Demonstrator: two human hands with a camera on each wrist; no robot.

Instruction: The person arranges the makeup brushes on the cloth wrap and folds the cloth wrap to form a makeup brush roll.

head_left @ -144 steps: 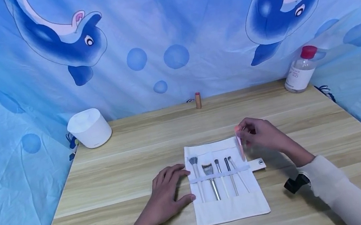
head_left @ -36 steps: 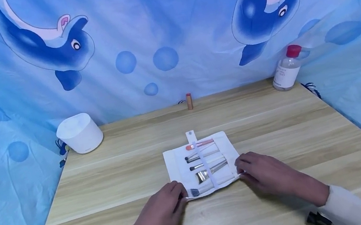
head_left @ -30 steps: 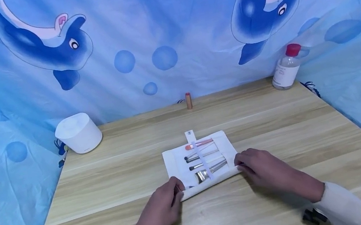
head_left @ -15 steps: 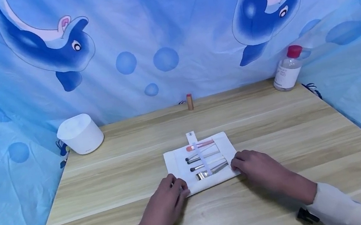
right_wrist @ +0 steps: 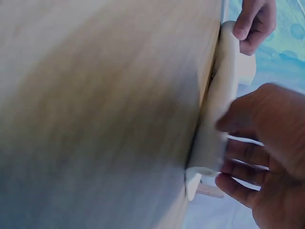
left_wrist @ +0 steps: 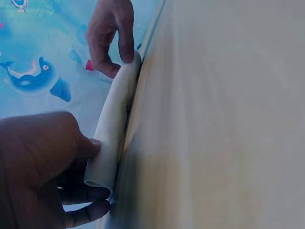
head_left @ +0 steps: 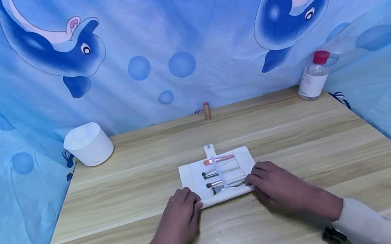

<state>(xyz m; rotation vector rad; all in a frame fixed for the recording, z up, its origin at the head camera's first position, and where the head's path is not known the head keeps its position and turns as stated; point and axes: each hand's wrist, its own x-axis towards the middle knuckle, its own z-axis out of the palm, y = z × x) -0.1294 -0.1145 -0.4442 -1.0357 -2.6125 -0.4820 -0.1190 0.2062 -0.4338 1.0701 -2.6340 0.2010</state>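
Note:
A white cloth makeup brush roll lies on the table with its near edge curled into a tube. My left hand grips the left end of that tube, and my right hand grips the right end. In the left wrist view, the thumb presses the outside of the tube, with fingers by its open end. The right wrist view shows a similar hold. Under an elastic band, a pink brush and several dark-tipped brushes stay visible; the nearest flat brush is partly covered. A snap strap points away from me.
On the wooden table, a white rounded container stands at the back left. A small brown tube is at the back middle, and a red-capped bottle at the back right. A blue dolphin-print curtain surrounds the table.
Earlier my right hand held the pink brush at the roll. Since then the roll has been turned, strap to the far side, and both hands have curled its near edge over the nearest brushes.

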